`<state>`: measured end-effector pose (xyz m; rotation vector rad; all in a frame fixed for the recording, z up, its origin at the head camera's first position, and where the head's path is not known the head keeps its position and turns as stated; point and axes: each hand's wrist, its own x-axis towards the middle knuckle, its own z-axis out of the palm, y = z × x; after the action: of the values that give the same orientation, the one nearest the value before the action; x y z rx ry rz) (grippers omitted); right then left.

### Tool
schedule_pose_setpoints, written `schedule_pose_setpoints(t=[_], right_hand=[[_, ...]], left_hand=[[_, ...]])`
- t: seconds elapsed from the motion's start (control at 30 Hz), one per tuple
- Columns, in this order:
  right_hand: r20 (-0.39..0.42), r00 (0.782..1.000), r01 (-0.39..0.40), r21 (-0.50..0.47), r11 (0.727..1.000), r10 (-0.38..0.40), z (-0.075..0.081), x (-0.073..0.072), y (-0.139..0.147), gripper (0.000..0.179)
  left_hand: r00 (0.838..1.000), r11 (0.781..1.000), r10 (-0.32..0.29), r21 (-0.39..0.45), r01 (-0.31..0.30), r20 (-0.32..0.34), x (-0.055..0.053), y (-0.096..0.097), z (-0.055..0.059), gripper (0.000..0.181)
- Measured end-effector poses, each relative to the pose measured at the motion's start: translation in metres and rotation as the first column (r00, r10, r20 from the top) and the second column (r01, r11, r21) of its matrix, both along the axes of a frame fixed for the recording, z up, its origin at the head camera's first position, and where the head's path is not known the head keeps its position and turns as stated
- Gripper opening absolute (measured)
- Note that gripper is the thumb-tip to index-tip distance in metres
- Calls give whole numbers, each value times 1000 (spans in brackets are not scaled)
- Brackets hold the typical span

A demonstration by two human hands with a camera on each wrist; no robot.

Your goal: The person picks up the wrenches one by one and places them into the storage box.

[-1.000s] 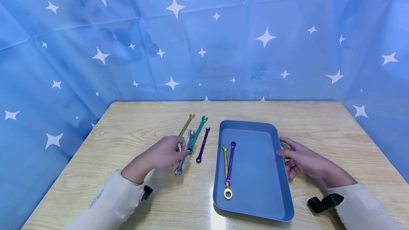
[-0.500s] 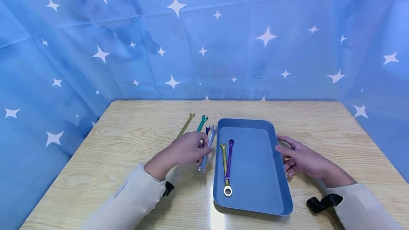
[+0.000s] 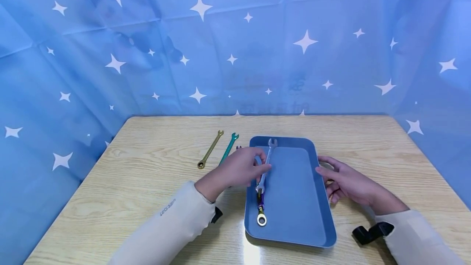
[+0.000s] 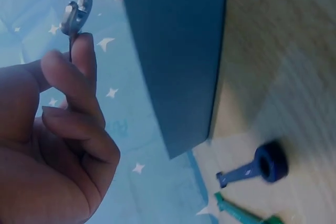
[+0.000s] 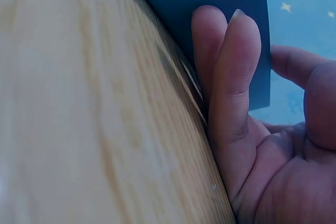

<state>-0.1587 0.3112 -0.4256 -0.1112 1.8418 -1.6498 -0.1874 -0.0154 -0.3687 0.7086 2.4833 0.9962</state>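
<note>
A silver wrench [image 3: 271, 155] is pinched in my left hand [image 3: 239, 167], above the left part of the blue tray [image 3: 294, 238]. In the left wrist view one open end of the silver wrench [image 4: 76, 17] sticks out past the fingertips. Under it lie a gold wrench [image 3: 261, 219] and a purple wrench [image 3: 261, 200] inside the tray, both partly covered by the hand and the silver wrench. My right hand [image 3: 351, 185] holds the tray's right side, thumb at the rim. Its fingers [image 5: 236, 77] rest against the outer wall.
Left of the tray, a gold wrench [image 3: 210, 149] and a teal wrench [image 3: 229, 149] lie on the wooden table [image 3: 147, 154]. A second purple wrench [image 4: 257, 169] lies near the tray, mostly behind my left hand in the head view. A star-patterned blue cloth [image 3: 220, 32] stands behind.
My left hand has carried the silver wrench rightward, from beside the loose wrenches to over the tray. The tray has shifted slightly left, with my right hand staying on its side.
</note>
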Motion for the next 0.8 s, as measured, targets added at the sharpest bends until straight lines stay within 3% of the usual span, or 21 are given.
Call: schedule_pose_setpoints(t=[0.27,0.5,0.8], right_hand=[[-6,1000,3,8,1000,-2,-1,-1,1,79],[-4,1000,4,21,1000,-4,-2,0,2,84],[-4,1000,-3,18,1000,3,-3,-1,2,85]], left_hand=[[999,999,33,-27,-33,7,0,13,-10,22],[1000,996,-12,-87,11,-8,4,18,-13,22],[999,990,-30,-137,33,28,2,16,-18,20]])
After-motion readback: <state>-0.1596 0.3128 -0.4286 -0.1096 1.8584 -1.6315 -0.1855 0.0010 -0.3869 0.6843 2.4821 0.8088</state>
